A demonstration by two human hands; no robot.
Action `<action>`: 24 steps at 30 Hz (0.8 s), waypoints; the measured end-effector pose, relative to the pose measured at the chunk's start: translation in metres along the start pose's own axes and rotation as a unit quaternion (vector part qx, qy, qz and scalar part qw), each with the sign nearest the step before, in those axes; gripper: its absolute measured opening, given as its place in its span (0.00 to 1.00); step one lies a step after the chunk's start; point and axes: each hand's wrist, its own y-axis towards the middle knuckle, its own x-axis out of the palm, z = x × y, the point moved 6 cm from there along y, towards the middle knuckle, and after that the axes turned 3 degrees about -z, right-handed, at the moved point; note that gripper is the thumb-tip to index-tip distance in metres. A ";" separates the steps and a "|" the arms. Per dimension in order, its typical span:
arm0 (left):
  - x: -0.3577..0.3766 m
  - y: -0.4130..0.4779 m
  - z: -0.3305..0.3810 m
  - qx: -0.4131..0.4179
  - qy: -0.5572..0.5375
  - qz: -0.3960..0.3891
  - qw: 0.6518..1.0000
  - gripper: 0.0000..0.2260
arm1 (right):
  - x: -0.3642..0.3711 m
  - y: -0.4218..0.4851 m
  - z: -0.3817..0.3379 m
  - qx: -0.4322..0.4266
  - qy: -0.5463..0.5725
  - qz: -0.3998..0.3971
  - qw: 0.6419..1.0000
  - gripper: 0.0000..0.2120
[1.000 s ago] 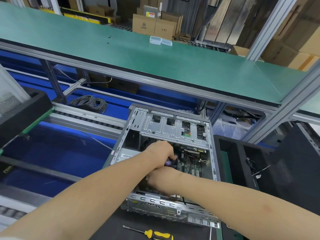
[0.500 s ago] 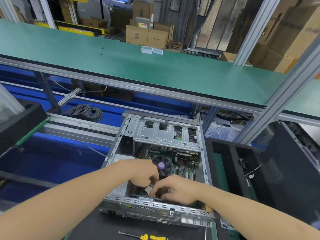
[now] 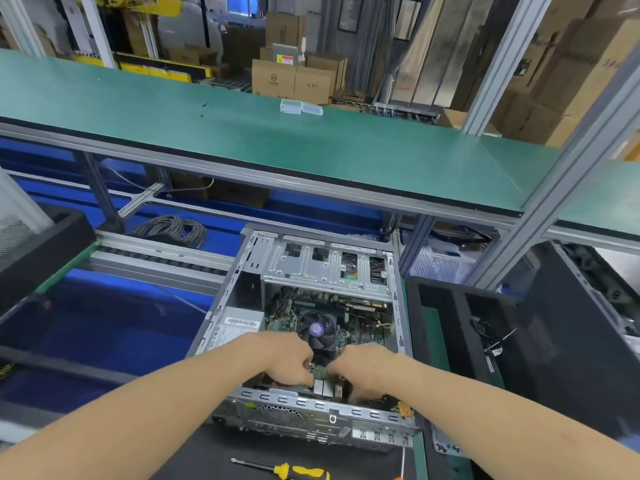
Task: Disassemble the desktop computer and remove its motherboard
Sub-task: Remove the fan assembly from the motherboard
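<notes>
Computer point(image 3: 221, 306) lies open on its side at 6 o'clock in the head view, on a desk point(image 3: 207, 455) covered in matte black matting. Its green motherboard point(image 3: 360, 336) sits flat in the floor of the bare, punched sheet-metal case.

Both forearms reach in from 7 and 5 o'clock and meet over the near end of the case. The left hand point(image 3: 289, 358) is knuckles up with its fingers curled tightly downward. The right hand point(image 3: 363, 367) mirrors it just beside, with its fingers also bent under. The fingertips dip toward the board's near edge beside the silver port blocks point(image 3: 323, 388). They are hidden, so I cannot tell whether either hand actually grips anything.

At 12 o'clock from the hands is a square black fan point(image 3: 317, 330) with a round purple sticker at its hub. Beyond it stands a pale slotted drive cage point(image 3: 322, 268). A grey labelled power supply point(image 3: 239, 327) sits at 10 o'clock from the hands.

A screwdriver point(image 3: 298, 472) with a yellow-and-black handle and a slim steel shaft lies on the desk at 6 o'clock from the case.
</notes>
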 end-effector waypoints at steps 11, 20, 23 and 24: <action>0.025 0.027 0.009 -0.008 -0.092 -0.003 0.996 0.21 | -0.021 -0.013 0.015 0.023 0.113 0.029 0.993 0.06; 0.022 0.024 0.025 -0.056 -0.134 -0.069 0.987 0.32 | -0.040 -0.037 0.024 0.005 0.163 0.096 0.982 0.14; 0.021 0.026 0.039 -0.021 -0.119 -0.115 0.986 0.21 | -0.041 -0.044 0.023 -0.048 0.138 0.089 0.985 0.13; 0.020 0.025 0.038 -0.019 -0.129 -0.122 0.984 0.20 | -0.041 -0.046 0.023 -0.060 0.122 0.089 0.987 0.13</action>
